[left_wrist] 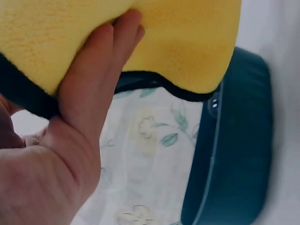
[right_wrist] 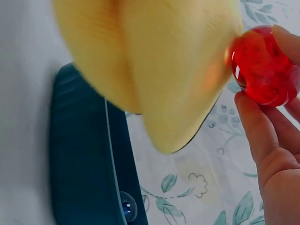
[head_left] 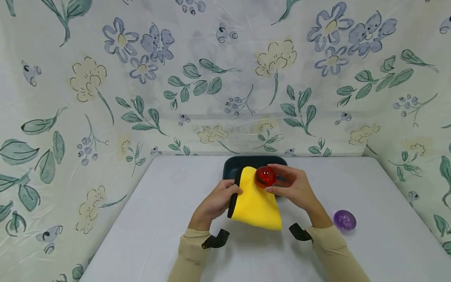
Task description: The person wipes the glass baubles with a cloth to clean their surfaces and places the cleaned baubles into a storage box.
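Note:
My left hand [head_left: 219, 199] pinches a yellow cloth [head_left: 255, 209] by its black-trimmed edge; the cloth hangs above the table. In the left wrist view, the fingers lie against the fleecy side of the cloth [left_wrist: 187, 51]. My right hand [head_left: 297, 188] holds a clear red ball [head_left: 265, 177] between thumb and fingertips, right beside the cloth. The right wrist view shows the red ball [right_wrist: 265, 65] at the cloth's edge; whether they touch, I cannot tell. Behind both hands stands a dark teal tray [head_left: 255, 159], partly hidden by the cloth.
A purple ball [head_left: 344, 220] lies on the white table [head_left: 169, 203], to the right of my right forearm. Inside the tray, a clear ball [right_wrist: 127, 206] shows near the wall in the right wrist view. A flower-patterned sheet [head_left: 211, 94] hangs behind the table.

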The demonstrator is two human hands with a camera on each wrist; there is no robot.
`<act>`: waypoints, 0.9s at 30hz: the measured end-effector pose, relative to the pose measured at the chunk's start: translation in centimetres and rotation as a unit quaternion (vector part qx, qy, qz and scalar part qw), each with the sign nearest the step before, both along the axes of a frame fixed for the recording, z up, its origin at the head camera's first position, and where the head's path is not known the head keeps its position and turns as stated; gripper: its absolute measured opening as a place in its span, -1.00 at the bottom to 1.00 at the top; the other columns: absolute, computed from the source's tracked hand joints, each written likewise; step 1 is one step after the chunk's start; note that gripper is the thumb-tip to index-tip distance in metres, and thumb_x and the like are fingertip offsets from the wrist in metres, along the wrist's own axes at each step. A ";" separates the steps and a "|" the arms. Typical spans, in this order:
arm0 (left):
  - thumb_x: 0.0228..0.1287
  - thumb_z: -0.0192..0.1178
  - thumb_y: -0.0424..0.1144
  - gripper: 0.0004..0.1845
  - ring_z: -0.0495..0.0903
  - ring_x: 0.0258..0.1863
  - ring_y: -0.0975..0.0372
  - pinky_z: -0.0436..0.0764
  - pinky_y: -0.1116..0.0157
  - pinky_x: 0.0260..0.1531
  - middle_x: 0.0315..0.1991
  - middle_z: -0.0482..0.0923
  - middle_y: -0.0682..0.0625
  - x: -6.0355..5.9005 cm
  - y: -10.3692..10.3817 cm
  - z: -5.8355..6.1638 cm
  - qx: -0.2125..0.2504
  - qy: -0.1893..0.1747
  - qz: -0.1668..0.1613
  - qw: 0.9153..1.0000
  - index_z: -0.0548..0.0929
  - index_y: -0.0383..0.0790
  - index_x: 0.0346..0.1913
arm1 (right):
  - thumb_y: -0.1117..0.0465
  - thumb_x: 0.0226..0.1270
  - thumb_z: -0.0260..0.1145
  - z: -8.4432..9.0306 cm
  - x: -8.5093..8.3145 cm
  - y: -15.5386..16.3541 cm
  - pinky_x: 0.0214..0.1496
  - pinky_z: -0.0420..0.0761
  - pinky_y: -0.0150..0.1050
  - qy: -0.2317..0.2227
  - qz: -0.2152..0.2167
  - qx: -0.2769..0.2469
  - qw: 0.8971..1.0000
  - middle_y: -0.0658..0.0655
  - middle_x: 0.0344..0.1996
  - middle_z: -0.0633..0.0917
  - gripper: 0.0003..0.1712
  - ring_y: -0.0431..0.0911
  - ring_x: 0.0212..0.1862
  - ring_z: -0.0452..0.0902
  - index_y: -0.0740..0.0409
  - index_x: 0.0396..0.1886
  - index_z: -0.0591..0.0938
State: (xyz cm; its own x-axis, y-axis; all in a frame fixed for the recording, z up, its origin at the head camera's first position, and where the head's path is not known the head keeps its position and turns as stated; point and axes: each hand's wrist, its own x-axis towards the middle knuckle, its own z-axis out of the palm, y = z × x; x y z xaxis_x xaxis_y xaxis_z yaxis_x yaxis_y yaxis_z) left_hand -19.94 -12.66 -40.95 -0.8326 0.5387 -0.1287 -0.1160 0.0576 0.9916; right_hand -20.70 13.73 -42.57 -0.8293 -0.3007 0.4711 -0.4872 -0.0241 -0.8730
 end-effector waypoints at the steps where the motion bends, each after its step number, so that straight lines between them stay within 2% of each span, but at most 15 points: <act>1: 0.47 -0.05 -0.26 -0.59 0.68 -0.28 0.26 0.77 0.37 -0.16 -0.18 0.63 0.04 -0.1 0.1 -0.2 0.004 -0.006 -0.009 1.000 0.45 -0.51 0.21 | 0.49 0.11 0.53 0.1 0.0 0.1 0.10 0.73 -0.36 -0.002 -0.003 -0.003 1.000 -0.25 0.06 0.74 -0.31 -0.30 0.10 0.69 0.43 0.29 0.55; 4: 0.45 -0.04 -0.26 -0.59 0.69 -0.30 0.29 0.78 0.38 -0.19 -0.20 0.64 0.05 -0.6 0.3 -1.1 0.010 -0.035 -0.033 0.999 0.45 -0.48 0.20 | 0.50 0.10 0.53 0.3 0.0 0.3 0.10 0.73 -0.35 -0.007 -0.006 -0.010 1.000 -0.25 0.05 0.75 -0.30 -0.30 0.10 0.70 0.42 0.30 0.55; 7: 0.43 -0.02 -0.25 -0.61 0.67 -0.33 0.29 0.76 0.40 -0.23 -0.21 0.63 0.04 -1.1 0.6 -2.4 -0.005 -0.060 -0.044 0.997 0.47 -0.46 0.17 | 0.51 0.11 0.52 0.5 0.0 0.4 0.11 0.73 -0.35 -0.010 -0.001 -0.016 1.000 -0.24 0.05 0.75 -0.30 -0.28 0.11 0.70 0.43 0.30 0.54; 12: 0.40 0.02 -0.25 -0.64 0.63 -0.33 0.28 0.72 0.42 -0.25 -0.23 0.62 0.00 -1.8 0.6 -4.3 -0.080 -0.057 -0.040 0.994 0.53 -0.48 0.09 | 0.54 0.10 0.51 0.7 -0.1 0.3 0.12 0.73 -0.34 -0.014 0.008 -0.023 1.000 -0.23 0.05 0.76 -0.29 -0.27 0.11 0.71 0.46 0.30 0.52; 16: 0.37 0.04 -0.25 -0.67 0.61 -0.34 0.26 0.70 0.42 -0.28 -0.25 0.61 -0.03 -2.0 0.3 -4.9 -0.139 -0.048 -0.031 0.989 0.56 -0.46 0.01 | 0.54 0.09 0.51 0.9 -0.1 0.3 0.11 0.72 -0.38 -0.012 -0.009 -0.017 1.000 -0.26 0.04 0.75 -0.28 -0.30 0.09 0.70 0.45 0.30 0.53; 21: 0.33 0.08 -0.22 -0.83 0.50 -0.44 0.24 0.55 0.43 -0.42 -0.37 0.48 0.00 -1.6 -0.3 -5.0 -0.226 -0.026 -0.022 0.974 0.53 -0.29 -0.24 | 0.52 0.09 0.51 0.8 -0.1 0.4 0.11 0.72 -0.40 -0.018 -0.030 -0.011 0.999 -0.28 0.01 0.75 -0.30 -0.31 0.06 0.69 0.43 0.29 0.54; 27: 0.36 0.05 -0.18 -0.84 0.52 -0.53 0.25 0.57 0.42 -0.51 -0.46 0.50 0.02 -1.1 -1.0 -5.4 -0.296 -0.038 -0.041 0.953 0.53 -0.19 -0.32 | 0.50 0.12 0.51 0.6 -0.3 0.7 0.10 0.71 -0.42 -0.027 -0.053 -0.006 0.998 -0.29 -0.01 0.75 -0.31 -0.32 0.04 0.68 0.41 0.29 0.55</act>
State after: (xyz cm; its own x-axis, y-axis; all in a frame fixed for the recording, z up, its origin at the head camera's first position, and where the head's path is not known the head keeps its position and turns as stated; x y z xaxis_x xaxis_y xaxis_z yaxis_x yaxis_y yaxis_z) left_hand -21.07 -13.64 -46.30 -0.7669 0.4147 -0.4898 -0.1584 0.6173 0.7707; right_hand -21.02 14.44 -41.97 -0.8808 -0.2033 0.4277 -0.4394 0.0141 -0.8982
